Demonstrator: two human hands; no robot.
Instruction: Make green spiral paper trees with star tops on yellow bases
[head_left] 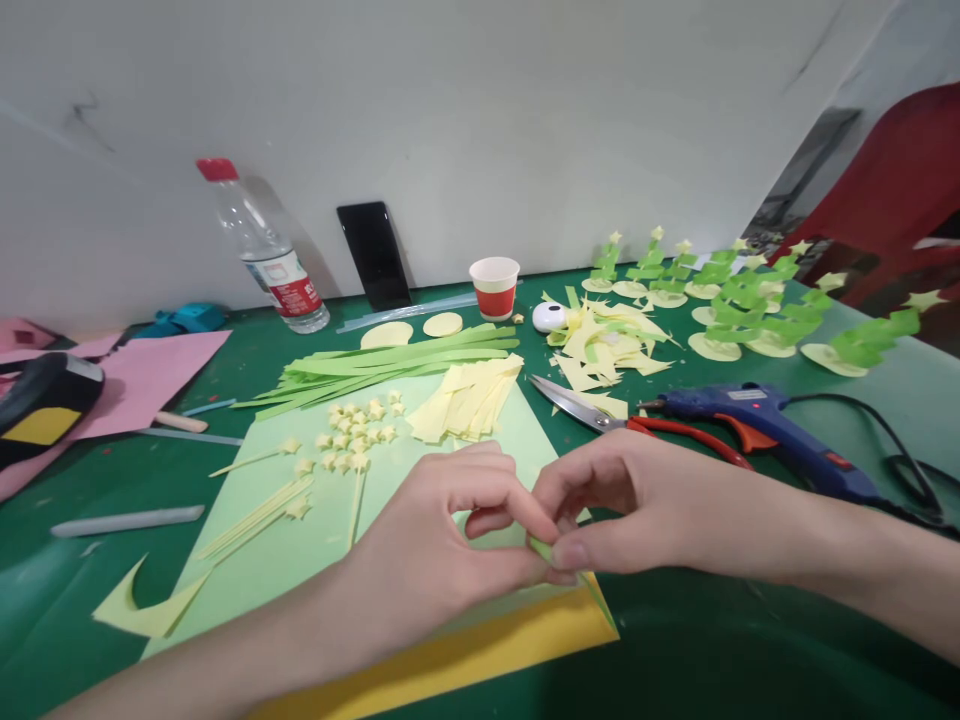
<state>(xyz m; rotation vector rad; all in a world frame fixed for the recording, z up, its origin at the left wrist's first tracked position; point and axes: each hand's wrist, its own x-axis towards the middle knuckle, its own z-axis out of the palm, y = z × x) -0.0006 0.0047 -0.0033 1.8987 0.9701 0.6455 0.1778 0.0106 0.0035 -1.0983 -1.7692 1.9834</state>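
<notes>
Over the near right corner of a pale green paper sheet (405, 400), my two hands meet fingertip to fingertip. My left hand (465, 520) pinches a small green paper strip (541, 549) between thumb and index finger. My right hand (600, 500) grips the same strip from the other side; most of it is hidden by the fingers. Little yellow paper stars (358, 435) lie in a cluster beyond my left hand. Cut pale yellow pieces (469, 395) and long green paper strips (382, 365) lie farther back.
Orange-handled scissors (585, 405) and a blue glue gun (765, 420) with its cable lie right of my hands. Finished green paper stems with stars (720, 325) stand back right. A water bottle (281, 270), a phone (373, 255) and a paper cup (495, 290) stand by the wall.
</notes>
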